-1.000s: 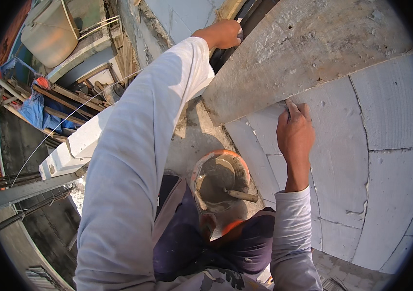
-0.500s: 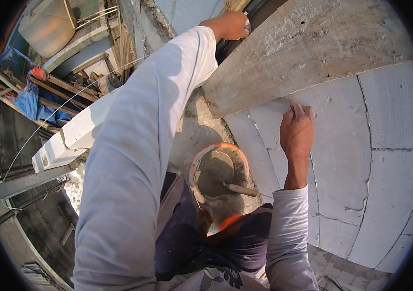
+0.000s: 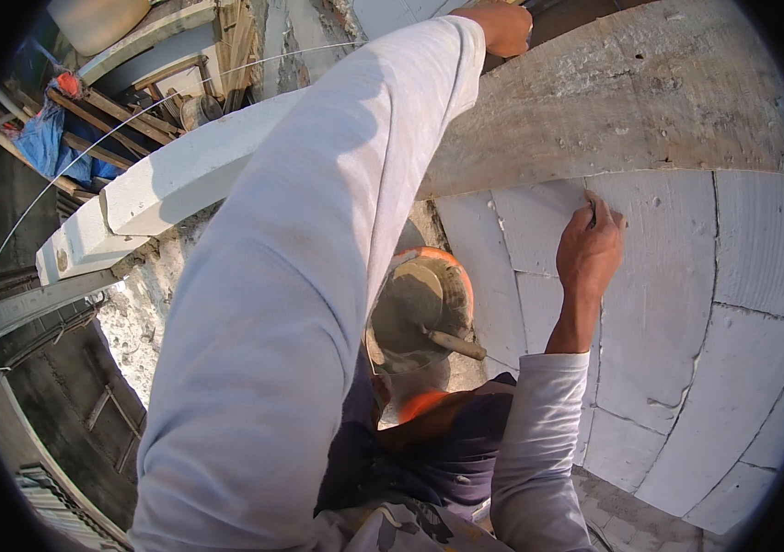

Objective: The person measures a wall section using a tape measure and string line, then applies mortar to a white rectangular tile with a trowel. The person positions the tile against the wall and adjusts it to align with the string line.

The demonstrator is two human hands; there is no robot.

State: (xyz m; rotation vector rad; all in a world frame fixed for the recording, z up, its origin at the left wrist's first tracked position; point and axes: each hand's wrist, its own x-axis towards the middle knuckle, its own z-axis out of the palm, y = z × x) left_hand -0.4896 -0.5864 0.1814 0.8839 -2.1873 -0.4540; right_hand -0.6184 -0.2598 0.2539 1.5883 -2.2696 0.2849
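A wide, weathered wooden board (image 3: 631,101) lies across the pale block wall (image 3: 654,294). My left hand (image 3: 502,29) is closed at the board's far edge, by the top of the view; what its fingers hold is hidden. Below the board's near edge, my right hand (image 3: 592,244) rests against the blocks. Its fingers are pinched around a small, thin dark thing, too covered to name, with one fingertip pointing up to the board. Between my arms sits an orange-rimmed bucket (image 3: 467,281) of grey mortar, a wooden-handled tool (image 3: 455,344) leaning in it.
White blocks (image 3: 190,175) form a ledge beyond my left arm. A thin wire (image 3: 88,221) crosses there. Farther down on the left are timber scraps (image 3: 102,120), a blue tarp (image 3: 40,140) and a pale tank (image 3: 102,20). Drops show beside the ledge.
The whole view has shifted and turned a little. My left hand now appears farther right and higher, my right hand slightly to the right, still at the board's near edge.
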